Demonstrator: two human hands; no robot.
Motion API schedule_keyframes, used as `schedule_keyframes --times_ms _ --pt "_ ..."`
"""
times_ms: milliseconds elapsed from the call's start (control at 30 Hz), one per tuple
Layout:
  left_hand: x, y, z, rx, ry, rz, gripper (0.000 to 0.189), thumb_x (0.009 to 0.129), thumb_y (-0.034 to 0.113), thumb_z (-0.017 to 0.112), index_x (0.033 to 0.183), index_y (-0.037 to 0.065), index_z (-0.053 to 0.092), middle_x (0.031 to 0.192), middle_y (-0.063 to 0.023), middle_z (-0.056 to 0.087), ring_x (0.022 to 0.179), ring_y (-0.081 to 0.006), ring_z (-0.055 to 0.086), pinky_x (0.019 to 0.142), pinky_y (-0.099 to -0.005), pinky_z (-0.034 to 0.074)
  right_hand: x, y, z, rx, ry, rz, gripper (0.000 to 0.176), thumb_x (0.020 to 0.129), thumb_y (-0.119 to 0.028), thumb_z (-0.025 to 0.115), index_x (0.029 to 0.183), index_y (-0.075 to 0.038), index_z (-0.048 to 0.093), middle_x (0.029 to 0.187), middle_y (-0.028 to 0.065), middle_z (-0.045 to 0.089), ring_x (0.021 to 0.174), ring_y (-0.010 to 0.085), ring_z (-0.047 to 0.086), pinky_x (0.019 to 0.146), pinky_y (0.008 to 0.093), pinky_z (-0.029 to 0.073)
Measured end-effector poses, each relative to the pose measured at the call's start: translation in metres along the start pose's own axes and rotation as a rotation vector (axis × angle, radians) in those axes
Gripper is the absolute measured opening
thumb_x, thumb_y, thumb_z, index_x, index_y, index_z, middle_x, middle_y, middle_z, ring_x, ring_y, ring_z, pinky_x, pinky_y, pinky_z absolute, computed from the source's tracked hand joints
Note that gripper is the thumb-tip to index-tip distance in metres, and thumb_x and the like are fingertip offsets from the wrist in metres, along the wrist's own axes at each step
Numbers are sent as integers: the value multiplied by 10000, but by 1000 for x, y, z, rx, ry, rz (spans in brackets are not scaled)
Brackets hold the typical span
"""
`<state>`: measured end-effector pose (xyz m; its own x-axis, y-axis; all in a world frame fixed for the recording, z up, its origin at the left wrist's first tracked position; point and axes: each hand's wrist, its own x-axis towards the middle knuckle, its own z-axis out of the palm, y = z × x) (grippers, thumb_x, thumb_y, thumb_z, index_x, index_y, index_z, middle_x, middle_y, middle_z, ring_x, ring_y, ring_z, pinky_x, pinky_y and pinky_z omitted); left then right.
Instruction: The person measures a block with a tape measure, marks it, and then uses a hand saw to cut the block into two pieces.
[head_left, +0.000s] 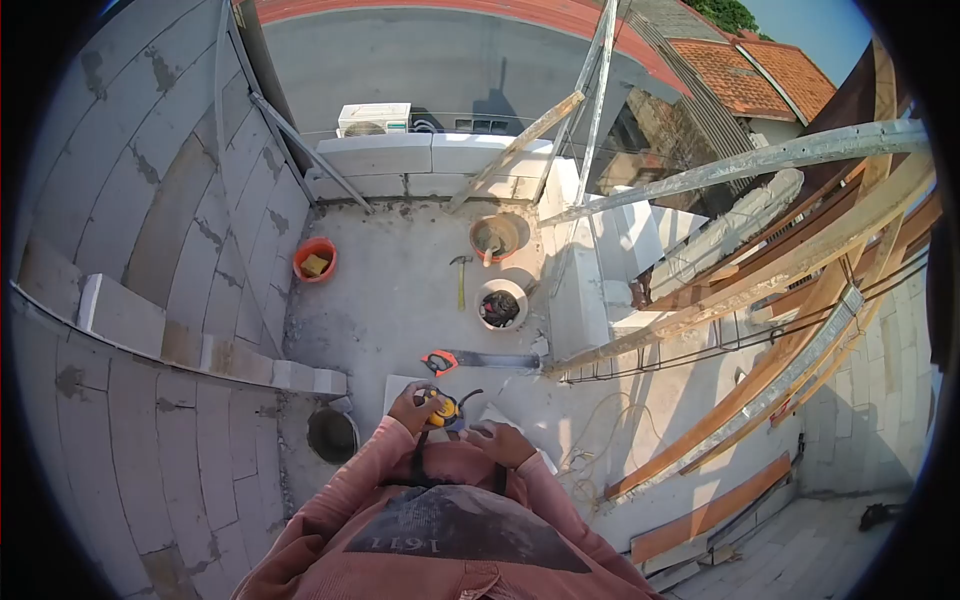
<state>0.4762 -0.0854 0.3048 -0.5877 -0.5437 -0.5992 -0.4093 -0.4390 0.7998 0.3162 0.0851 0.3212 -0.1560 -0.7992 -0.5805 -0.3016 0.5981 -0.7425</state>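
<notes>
In the head view, my left hand (411, 408) is closed on a yellow and black tape measure (441, 408) in front of my chest. A black strap sticks out on the right of the tape measure. My right hand (500, 443) is a little lower and to the right, beside a pale block piece (493, 413); its fingers are bent, and whether they hold anything is too small to tell. Just beyond my hands lies a handsaw (495, 361) with a red and black handle. A pale block (397, 388) lies behind my left hand.
A hammer (461, 282) lies on the floor, near an orange bucket (316, 243), a mortar bucket (512, 238) and a white bucket (519, 298). A dark bucket (333, 437) stands at the left. Slanted timbers (780, 270) and rebar cross the right side; block walls (120, 180) surround the floor.
</notes>
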Motion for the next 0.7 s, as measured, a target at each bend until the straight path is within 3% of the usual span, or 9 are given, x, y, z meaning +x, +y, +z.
schedule_keyframes --times_ms 67,167,267,333,400,467,533,567,700 --pt "0 7 -23 -68 100 -60 587 883 211 764 1341 10 457 1148 -190 629 995 -271 698 746 -381 650 7 -44 -32 -105 -134 -25 761 901 -564 650 1428 -36 498 1322 261 592 1241 443 552 1030 431 458" --pt "10 -4 -37 -181 158 -66 590 887 226 768 1326 6 440 1131 -203 641 1002 -277 696 743 -383 648 51 -41 -17 -221 255 -500 797 890 -547 664 1469 -47 439 1356 260 555 1287 433 512 1055 439 441" --pt "32 -14 -43 -130 133 -7 616 875 210 791 1317 -19 427 1125 -206 653 1043 -272 680 826 -373 619 72 -96 -20 -405 216 -595 823 870 -482 729 1456 7 423 1378 273 521 1310 422 486 1097 451 404" --pt "36 -9 -48 -225 77 29 613 872 217 800 1325 -3 451 1162 -181 640 1069 -268 674 888 -357 592 94 -104 -16 -327 54 -615 830 882 -462 723 1477 9 387 1394 281 498 1310 427 484 1099 451 403" --pt "70 -62 -76 -20 3 244 598 879 214 792 1333 23 453 1186 -164 622 1061 -268 679 903 -340 591 119 -103 -15 -250 -46 -616 824 895 -448 712 1486 13 369 1399 288 486 1310 428 483 1100 447 402" --pt "62 -29 -80 -253 -50 94 565 892 203 778 1330 57 452 1203 -146 601 1045 -266 683 910 -344 597 141 -94 -13 -169 -75 -603 804 909 -440 697 1483 19 369 1393 293 486 1311 424 484 1098 441 403" --pt "40 31 -77 -578 -61 -99 541 899 199 770 1320 74 454 1207 -137 593 1032 -260 686 912 -357 604 157 -93 -21 -342 -37 -800 740 925 -396 677 1462 29 397 1367 283 512 1297 407 501 1090 427 411" --pt "30 55 -74 -790 -61 -216 534 900 201 770 1313 73 456 1201 -136 595 1026 -254 687 912 -368 607 165 -94 -26 -343 -61 -792 712 931 -380 665 1450 36 412 1352 276 526 1285 397 513 1082 420 417" --pt "67 42 -83 -674 -35 -213 480 914 229 763 1259 48 482 1062 -104 648 929 -197 703 751 -327 616 199 -114 -55 -166 -256 -517 604 947 -343 615 1388 48 484 1282 240 581 1215 359 568 1036 396 444"
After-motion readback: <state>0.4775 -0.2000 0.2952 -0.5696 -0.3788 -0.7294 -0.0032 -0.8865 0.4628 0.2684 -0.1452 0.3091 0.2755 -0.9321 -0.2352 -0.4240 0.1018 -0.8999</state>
